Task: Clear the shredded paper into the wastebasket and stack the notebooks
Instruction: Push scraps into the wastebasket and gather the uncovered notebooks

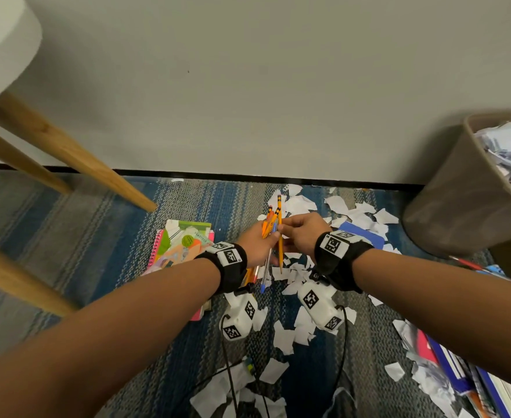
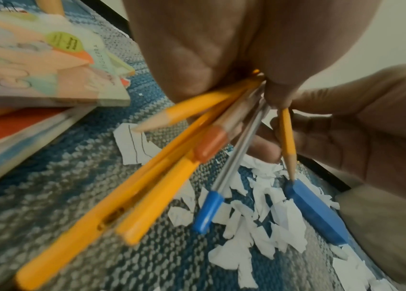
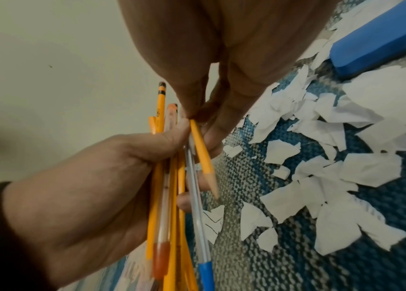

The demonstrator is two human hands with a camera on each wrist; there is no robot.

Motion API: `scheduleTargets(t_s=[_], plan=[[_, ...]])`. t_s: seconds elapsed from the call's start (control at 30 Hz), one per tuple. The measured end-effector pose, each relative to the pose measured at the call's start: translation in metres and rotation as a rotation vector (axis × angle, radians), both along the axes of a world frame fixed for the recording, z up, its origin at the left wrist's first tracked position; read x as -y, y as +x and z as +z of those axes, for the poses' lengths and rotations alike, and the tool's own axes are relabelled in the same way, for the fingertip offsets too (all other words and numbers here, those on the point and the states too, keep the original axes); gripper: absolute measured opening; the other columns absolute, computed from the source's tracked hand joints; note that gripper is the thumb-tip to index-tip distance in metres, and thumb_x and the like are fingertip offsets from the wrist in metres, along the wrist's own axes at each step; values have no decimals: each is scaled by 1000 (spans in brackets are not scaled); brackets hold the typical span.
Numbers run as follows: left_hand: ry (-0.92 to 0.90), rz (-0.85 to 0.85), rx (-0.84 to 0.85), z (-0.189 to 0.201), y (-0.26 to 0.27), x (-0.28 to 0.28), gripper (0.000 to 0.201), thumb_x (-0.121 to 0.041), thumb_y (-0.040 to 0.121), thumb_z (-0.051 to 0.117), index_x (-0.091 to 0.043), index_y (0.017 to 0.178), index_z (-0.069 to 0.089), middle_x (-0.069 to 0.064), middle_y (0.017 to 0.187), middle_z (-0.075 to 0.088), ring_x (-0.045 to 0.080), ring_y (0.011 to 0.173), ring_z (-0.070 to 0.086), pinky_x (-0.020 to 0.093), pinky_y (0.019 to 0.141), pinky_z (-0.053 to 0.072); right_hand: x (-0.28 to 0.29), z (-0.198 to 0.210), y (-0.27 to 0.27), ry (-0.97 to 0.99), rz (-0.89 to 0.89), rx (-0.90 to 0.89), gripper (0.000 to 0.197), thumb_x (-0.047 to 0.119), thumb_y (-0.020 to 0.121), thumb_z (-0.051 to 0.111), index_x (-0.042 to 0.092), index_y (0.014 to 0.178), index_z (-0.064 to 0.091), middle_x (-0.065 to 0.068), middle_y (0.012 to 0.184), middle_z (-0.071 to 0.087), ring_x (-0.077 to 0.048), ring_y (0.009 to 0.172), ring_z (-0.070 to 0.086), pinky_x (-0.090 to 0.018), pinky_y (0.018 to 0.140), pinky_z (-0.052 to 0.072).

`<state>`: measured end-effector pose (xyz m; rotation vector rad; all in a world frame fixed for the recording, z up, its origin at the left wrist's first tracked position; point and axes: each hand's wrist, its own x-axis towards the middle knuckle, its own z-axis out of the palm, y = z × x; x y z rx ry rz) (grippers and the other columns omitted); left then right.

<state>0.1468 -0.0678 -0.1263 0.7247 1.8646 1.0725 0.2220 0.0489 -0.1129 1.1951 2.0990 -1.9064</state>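
Note:
My left hand (image 1: 260,239) grips a bundle of pencils and pens (image 2: 162,157) above the carpet: yellow pencils, an orange-capped pen and a blue-capped pen. My right hand (image 1: 296,230) pinches one yellow pencil (image 3: 203,155) and holds it against the bundle. Torn white paper scraps (image 1: 302,206) litter the carpet around and beneath both hands. A colourful notebook (image 1: 185,242) lies on a pink spiral one at left. A blue notebook (image 1: 366,233) sits under scraps to the right. The brown wastebasket (image 1: 459,203) at far right holds crumpled paper.
Wooden stool legs (image 1: 67,152) slant in at left. More notebooks and folders (image 1: 471,378) lie at bottom right among scraps. Black cables (image 1: 230,372) trail over the carpet near me. The wall and dark baseboard (image 1: 278,178) close off the far side.

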Motion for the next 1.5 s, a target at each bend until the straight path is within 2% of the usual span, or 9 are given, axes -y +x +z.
scheduleTargets(t_s=[0.2, 0.3, 0.4, 0.6, 0.87, 1.07, 1.2, 1.37, 1.5], plan=[[-102, -89, -12, -4, -24, 4, 26, -24, 101, 43, -9, 112, 61, 25, 99, 66, 40, 91, 65, 49, 82, 55, 3, -1, -10, 40, 101, 13, 20, -2, 90, 60, 4, 102, 75, -15, 78, 70, -23, 65, 68, -32, 68, 61], [-232, -191, -54, 0, -38, 7, 21, -16, 101, 44, -13, 85, 57, 7, 73, 63, 21, 66, 62, 34, 69, 54, 8, -3, -15, 276, 307, 94, 21, 9, 93, 56, 16, 103, 73, -11, 82, 73, -18, 63, 67, -26, 63, 57], [-406, -233, -254, 12, -68, 17, 19, -13, 99, 45, -14, 80, 47, 7, 68, 57, 20, 58, 57, 25, 53, 46, 1, -4, -18, 506, 511, 178, 22, 21, 94, 56, 21, 111, 70, -4, 108, 70, -20, 96, 65, -25, 82, 48], [-681, -81, -681, 14, -153, 72, 12, -22, 95, 50, -14, 104, 51, 12, 96, 63, 33, 84, 59, 33, 70, 44, -31, -11, -8, 508, 569, 227, 12, 28, 94, 58, 21, 96, 67, 1, 91, 67, -17, 86, 61, -27, 77, 46], [-812, -152, -703, -31, -144, 105, 43, -16, 87, 63, -13, 129, 51, 13, 123, 61, 32, 113, 57, 36, 92, 47, -46, -19, 9, 562, 726, 376, 14, 33, 95, 55, 28, 103, 66, 4, 106, 66, -18, 100, 60, -33, 92, 49], [-718, 46, -725, -39, -151, 104, 51, -16, 81, 74, -13, 127, 54, 12, 120, 63, 33, 108, 59, 39, 88, 50, -59, -13, 20, 708, 853, 412, 25, 30, 98, 51, 18, 115, 64, -3, 117, 65, -23, 106, 59, -35, 95, 48], [-785, -35, -771, -44, -153, 109, 32, -20, 88, 66, -10, 119, 61, 16, 113, 64, 34, 104, 60, 39, 86, 49, -70, -12, 28, 768, 877, 423, 25, 31, 98, 50, 20, 116, 63, -1, 116, 65, -21, 105, 59, -30, 93, 46], [-897, -55, -804, -63, -141, 118, 56, -18, 95, 49, -25, 146, 27, 19, 134, 35, 40, 121, 41, 49, 99, 40, -78, -15, 32, 767, 896, 435, 23, 29, 97, 52, 19, 114, 64, -1, 115, 65, -20, 103, 59, -30, 93, 47], [-788, 49, -688, -62, -148, 115, 58, -25, 92, 60, -18, 143, 33, 20, 134, 44, 40, 118, 49, 48, 99, 43, -81, -20, 36, 776, 901, 444, 23, 30, 96, 51, 21, 112, 64, 0, 115, 65, -20, 103, 60, -32, 94, 48]])
